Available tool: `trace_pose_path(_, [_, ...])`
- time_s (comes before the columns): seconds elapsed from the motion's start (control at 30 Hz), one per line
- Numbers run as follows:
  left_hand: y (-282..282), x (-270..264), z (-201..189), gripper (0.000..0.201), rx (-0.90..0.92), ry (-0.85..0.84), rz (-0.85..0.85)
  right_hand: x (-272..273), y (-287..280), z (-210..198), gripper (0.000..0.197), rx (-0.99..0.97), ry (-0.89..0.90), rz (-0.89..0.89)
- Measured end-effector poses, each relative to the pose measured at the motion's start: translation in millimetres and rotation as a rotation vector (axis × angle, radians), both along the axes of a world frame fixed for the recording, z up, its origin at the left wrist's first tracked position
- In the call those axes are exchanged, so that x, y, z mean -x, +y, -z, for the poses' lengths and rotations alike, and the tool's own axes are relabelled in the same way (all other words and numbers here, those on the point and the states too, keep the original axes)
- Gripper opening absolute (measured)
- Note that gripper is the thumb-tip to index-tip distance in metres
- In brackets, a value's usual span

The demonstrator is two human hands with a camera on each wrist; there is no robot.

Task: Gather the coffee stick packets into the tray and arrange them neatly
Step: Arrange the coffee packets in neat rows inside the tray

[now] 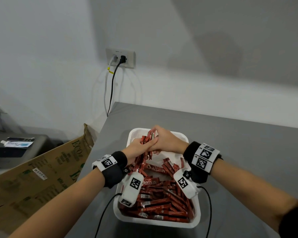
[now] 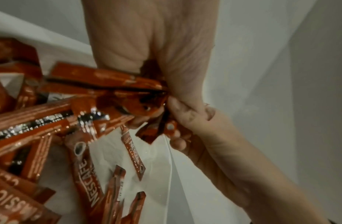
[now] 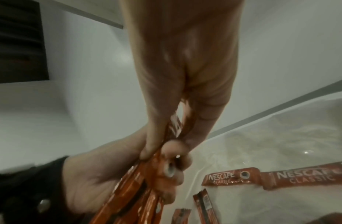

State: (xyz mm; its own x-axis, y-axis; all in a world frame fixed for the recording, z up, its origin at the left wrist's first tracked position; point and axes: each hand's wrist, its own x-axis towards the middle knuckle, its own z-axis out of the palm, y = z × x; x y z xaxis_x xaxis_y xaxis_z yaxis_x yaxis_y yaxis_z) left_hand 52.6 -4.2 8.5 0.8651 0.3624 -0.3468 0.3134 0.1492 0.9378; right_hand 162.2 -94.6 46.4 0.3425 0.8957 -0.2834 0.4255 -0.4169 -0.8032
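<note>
Squaring a bundle (image 1: 149, 140) of packets is the step in hand: it is held above the tray's (image 1: 157, 223) far end, clasped by the left hand (image 1: 139, 147) and pinched by the right hand (image 1: 165, 140). Loose packets (image 1: 162, 201) are heaped at the near end. Next, the bundle likely needs laying flat on the bare far floor, ends aligned.

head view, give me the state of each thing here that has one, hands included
left hand: grips a bunch of packets
right hand: grips the same bunch
held bunch of coffee stick packets: lifted above tray's far end
loose coffee stick packets: jumbled in tray
white tray: sits on grey table
wall socket: two plugs in
</note>
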Motion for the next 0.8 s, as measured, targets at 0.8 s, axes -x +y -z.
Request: trace_pose_path(0.8, [30, 6, 12, 0.016, 0.033, 0.000, -0.283, -44, -6, 63, 0.012, 0.440, -0.695, -0.196])
